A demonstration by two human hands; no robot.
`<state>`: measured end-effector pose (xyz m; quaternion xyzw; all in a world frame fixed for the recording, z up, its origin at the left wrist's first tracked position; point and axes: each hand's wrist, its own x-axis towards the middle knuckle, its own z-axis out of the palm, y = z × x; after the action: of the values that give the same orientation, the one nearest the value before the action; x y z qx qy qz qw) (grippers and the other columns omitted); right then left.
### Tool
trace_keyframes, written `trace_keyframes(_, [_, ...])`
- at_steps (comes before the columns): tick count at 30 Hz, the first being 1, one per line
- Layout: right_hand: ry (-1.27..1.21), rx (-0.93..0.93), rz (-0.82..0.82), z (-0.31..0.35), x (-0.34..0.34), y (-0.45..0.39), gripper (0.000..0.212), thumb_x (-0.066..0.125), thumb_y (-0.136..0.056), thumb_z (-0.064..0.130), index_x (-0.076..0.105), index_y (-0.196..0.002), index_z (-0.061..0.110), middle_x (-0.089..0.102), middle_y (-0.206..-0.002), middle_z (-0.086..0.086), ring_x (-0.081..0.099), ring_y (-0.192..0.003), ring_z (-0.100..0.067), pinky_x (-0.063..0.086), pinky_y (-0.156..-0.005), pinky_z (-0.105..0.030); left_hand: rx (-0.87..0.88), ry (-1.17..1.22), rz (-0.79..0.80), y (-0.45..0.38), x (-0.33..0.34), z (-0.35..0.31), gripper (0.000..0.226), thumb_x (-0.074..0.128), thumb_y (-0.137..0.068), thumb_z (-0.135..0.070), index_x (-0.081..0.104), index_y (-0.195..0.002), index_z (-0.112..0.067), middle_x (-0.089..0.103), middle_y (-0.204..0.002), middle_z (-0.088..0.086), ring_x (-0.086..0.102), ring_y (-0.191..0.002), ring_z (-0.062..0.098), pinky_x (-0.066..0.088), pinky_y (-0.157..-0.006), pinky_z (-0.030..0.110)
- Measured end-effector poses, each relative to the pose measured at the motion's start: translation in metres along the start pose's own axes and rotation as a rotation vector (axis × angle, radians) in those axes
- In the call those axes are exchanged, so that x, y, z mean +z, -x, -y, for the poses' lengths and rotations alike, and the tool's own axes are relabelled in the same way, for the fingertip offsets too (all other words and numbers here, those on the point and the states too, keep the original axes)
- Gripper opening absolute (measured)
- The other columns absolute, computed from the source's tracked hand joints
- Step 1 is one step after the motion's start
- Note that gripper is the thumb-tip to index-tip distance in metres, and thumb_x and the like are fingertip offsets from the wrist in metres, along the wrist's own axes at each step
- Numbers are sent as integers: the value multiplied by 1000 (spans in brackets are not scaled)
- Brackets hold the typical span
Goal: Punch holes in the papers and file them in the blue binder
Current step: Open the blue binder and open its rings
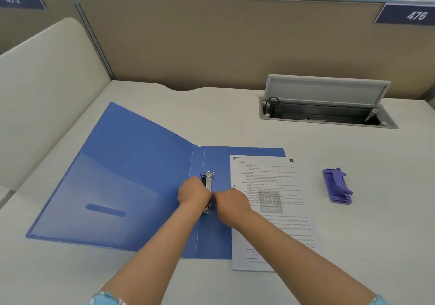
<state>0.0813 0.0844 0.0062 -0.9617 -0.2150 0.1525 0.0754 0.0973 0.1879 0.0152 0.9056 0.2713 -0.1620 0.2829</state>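
Observation:
The blue binder (131, 177) lies open and flat on the desk. Its metal ring mechanism (208, 179) runs along the inside of the right cover near the spine. My left hand (193, 190) and my right hand (229, 201) meet over the lower part of that mechanism, fingers closed on it; the lower ring is mostly hidden by them. A printed paper (268, 179) lies on the binder's right cover, overhanging its right and front edges, with my right forearm across it. The purple hole punch (337, 186) sits on the desk to the right of the paper.
An open cable hatch (324, 113) with its lid raised is set into the desk at the back right. Beige partition walls (211, 40) close the desk at the back and left. Number plates 475 and 476 hang on the partition.

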Motion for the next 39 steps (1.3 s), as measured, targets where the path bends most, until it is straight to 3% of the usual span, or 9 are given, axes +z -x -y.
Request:
trace_keyframes(5, [27, -10, -29, 0, 3, -2, 33, 43, -87, 0, 62, -112, 8, 67, -109, -12, 57, -103, -29, 34, -102, -30, -61, 2, 14, -14, -1, -2, 17, 53, -85, -12, 57, -101, -7, 63, -110, 11, 60, -102, 29, 48, -75, 29])
trace_keyframes(8, [61, -17, -34, 1, 2, -3, 32, 41, -88, 1, 62, -111, 8, 66, -112, -12, 53, -110, -29, 30, -103, -31, -112, 49, 53, -15, -4, 2, 10, 56, -77, -15, 48, -72, -12, 59, -77, 4, 57, -79, 25, 37, -54, 20])
trace_keyframes(11, [75, -13, -5, 3, -1, -3, 29, 41, -88, 2, 62, -108, 7, 67, -107, -12, 55, -106, -29, 30, -104, -31, -148, 115, 48, -15, -7, 2, 17, 56, -73, -17, 45, -61, -12, 53, -61, 3, 58, -70, 26, 39, -54, 20])
trace_keyframes(19, [77, -26, 43, 6, -10, 1, 14, 42, -87, 2, 46, -83, 15, 69, -101, -12, 61, -98, -30, 24, -110, -34, -92, 259, 0, -14, -13, 6, 29, 65, -65, -12, 39, -54, -13, 51, -57, 4, 56, -59, 27, 40, -53, 23])
trace_keyframes(26, [20, 4, 79, 7, -15, 0, 22, 44, -89, 6, 61, -101, 11, 68, -108, -11, 59, -105, -29, 23, -112, -35, 62, 427, -18, -9, -12, 6, 10, 71, -69, -11, 62, -67, -14, 72, -75, 9, 70, -75, 29, 59, -74, 45])
trace_keyframes(30, [-389, 150, 128, 2, -27, -1, 31, 41, -94, 14, 60, -116, 8, 65, -115, -14, 59, -105, -30, 41, -92, -33, 61, 595, 23, 5, -15, 5, 18, 74, -73, -11, 57, -65, -11, 70, -75, 13, 68, -69, 28, 56, -59, 32])
trace_keyframes(33, [-792, 321, 2, 2, -35, 0, 29, 41, -93, 16, 64, -110, 9, 67, -108, -12, 61, -95, -26, 48, -82, -34, 11, 783, 74, 15, -13, 8, 21, 71, -80, -10, 54, -68, -7, 64, -69, 10, 62, -56, 17, 50, -44, 19])
trace_keyframes(36, [-938, 374, -34, 1, -41, 7, 27, 46, -94, 26, 65, -102, 7, 69, -99, -9, 66, -91, -25, 51, -84, -35, -19, 931, 161, 22, -10, 3, 22, 67, -83, -7, 51, -68, -5, 65, -71, 15, 66, -53, 16, 57, -50, 21])
trace_keyframes(39, [-1058, 371, -55, -10, -46, 30, 21, 55, -92, 18, 64, -108, 7, 72, -98, -12, 72, -81, -24, 56, -76, -31, 8, 948, 277, 32, -5, -7, 17, 66, -85, -8, 55, -73, -2, 68, -74, 16, 68, -51, 14, 59, -57, 24])
